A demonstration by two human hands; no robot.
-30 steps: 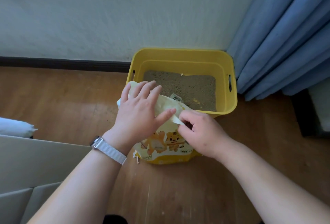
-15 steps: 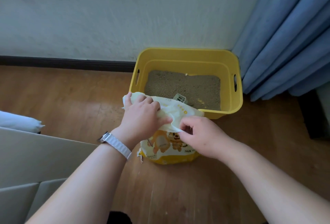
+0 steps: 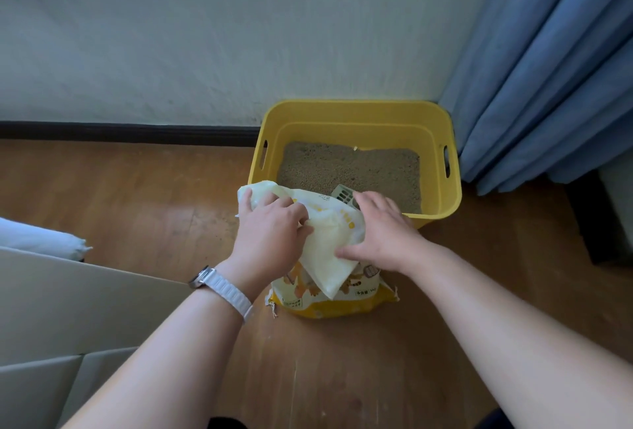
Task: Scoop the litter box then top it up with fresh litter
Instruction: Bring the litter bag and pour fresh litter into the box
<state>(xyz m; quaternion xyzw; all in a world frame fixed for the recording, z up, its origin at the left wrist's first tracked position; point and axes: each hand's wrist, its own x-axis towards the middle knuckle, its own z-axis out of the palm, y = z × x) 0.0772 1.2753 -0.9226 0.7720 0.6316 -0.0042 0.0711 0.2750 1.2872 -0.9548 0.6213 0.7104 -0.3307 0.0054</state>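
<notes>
Head view, single frame.

Your left hand (image 3: 270, 233) grips the cream top of the litter bag (image 3: 327, 257): the fingers are curled, with the fingertips tucked into a fold of the material. A watch (image 3: 222, 288) on a white band sits on that wrist.

Your right hand (image 3: 380, 230) lies on the right side of the bag top with the fingers fairly straight and spread. The thumb presses on the folded-over flap. No curl round the material is visible on this side.

The litter bag stands upright on the wooden floor (image 3: 137, 195), touching or just in front of the near wall of the litter box (image 3: 438, 127); the contact itself is hidden. The top flap hangs folded down over the printed front. The bag's base is yellow, and cartoon artwork is partly covered by the flap.

The litter box is a yellow tub with slotted handles, placed against the wall (image 3: 205, 35) and just beside the blue curtain (image 3: 548, 86). A level layer of grey-brown litter (image 3: 349, 168) covers its bottom. A pale slotted scoop (image 3: 344, 193) shows inside near the front wall, just behind the bag top and your right fingertips.

Pale beige panels (image 3: 68, 308) fill the lower left.
</notes>
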